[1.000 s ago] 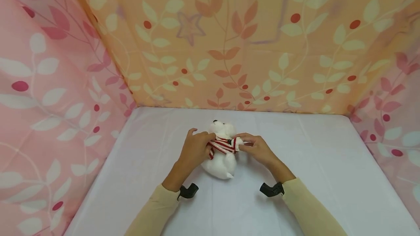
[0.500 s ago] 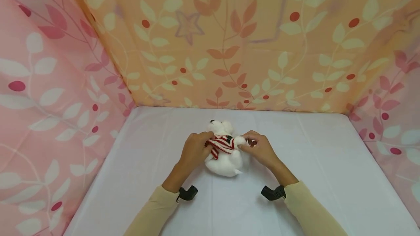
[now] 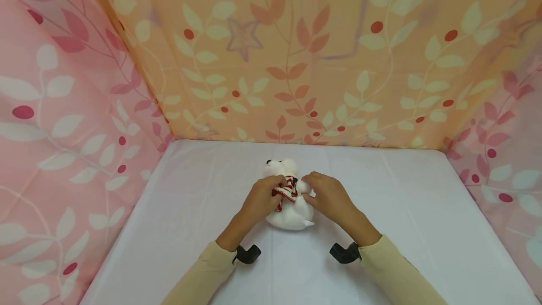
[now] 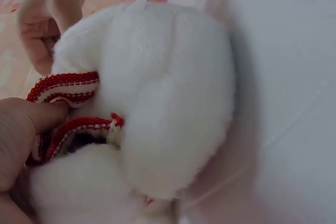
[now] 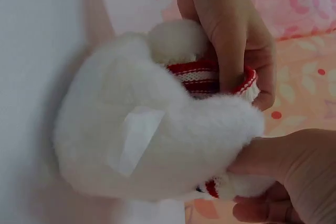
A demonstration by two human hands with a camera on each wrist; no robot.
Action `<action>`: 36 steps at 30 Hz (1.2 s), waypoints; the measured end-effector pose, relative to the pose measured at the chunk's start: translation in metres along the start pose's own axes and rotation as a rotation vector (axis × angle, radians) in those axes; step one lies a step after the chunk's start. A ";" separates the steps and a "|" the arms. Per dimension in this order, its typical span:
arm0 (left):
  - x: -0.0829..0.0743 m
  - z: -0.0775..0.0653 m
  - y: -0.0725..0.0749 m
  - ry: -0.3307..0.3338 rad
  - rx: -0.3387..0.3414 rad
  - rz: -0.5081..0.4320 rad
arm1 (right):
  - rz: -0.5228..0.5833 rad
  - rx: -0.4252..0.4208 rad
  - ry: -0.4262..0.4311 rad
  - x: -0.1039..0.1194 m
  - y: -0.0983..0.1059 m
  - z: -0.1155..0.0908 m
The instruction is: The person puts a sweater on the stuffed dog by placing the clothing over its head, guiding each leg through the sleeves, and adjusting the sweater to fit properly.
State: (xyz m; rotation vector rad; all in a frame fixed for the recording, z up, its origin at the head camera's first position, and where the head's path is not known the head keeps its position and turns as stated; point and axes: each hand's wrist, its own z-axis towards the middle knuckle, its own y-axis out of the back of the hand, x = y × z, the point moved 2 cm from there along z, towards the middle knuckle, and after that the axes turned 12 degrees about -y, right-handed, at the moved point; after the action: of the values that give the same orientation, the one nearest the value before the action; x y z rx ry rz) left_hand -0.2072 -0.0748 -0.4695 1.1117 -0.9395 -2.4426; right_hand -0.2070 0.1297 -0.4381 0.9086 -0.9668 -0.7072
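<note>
A white plush bear (image 3: 290, 215) lies on the white-covered table, its dark nose toward the far side. Round its body is a red-and-white striped knitted garment (image 3: 286, 193). My left hand (image 3: 262, 197) pinches the garment's edge; in the left wrist view the thumb presses on the striped knit (image 4: 79, 85), which gapes in a loop. On the bear's other side, my right hand (image 3: 332, 196) pinches a white, furry arm (image 5: 252, 184) between thumb and fingers. A white tag (image 5: 139, 137) sticks out of the fur in the right wrist view. Part of the garment is hidden behind the left fingers.
The table (image 3: 190, 192) extends around the bear. Orange leaf-patterned cloth (image 3: 211, 79) hangs behind it, pink cloth (image 3: 84, 145) at the sides. A black wrist device (image 3: 249, 254) is on the left wrist, another black device (image 3: 345, 253) on the right.
My left hand has moved right with the garment's edge, and the stretched knit is now bunched. The bear's head has shifted slightly left. My right hand has closed in on the arm.
</note>
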 end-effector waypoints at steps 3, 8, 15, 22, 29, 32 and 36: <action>-0.001 0.002 -0.002 -0.018 0.009 -0.005 | 0.013 0.041 -0.028 0.001 0.000 0.004; -0.003 0.003 -0.004 -0.035 0.025 -0.003 | 0.117 0.107 -0.036 -0.006 -0.007 0.011; -0.002 0.003 -0.003 -0.019 0.020 -0.038 | 0.187 0.078 -0.045 -0.009 -0.010 0.011; 0.001 0.004 -0.003 -0.030 0.019 -0.053 | 0.250 0.048 -0.012 -0.011 -0.012 0.011; -0.003 0.006 -0.004 -0.021 0.037 -0.082 | 0.317 0.069 0.012 -0.015 -0.012 0.011; -0.004 0.006 -0.004 -0.014 0.039 -0.084 | 0.339 0.097 -0.001 -0.014 -0.012 0.012; -0.005 0.006 -0.003 -0.004 0.044 -0.078 | 0.344 0.162 -0.055 -0.014 -0.011 0.012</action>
State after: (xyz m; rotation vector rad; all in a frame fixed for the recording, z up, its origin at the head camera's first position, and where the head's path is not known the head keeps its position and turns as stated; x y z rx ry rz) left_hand -0.2086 -0.0668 -0.4657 1.1801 -0.9728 -2.4981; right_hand -0.2244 0.1322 -0.4499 0.8374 -1.2072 -0.3668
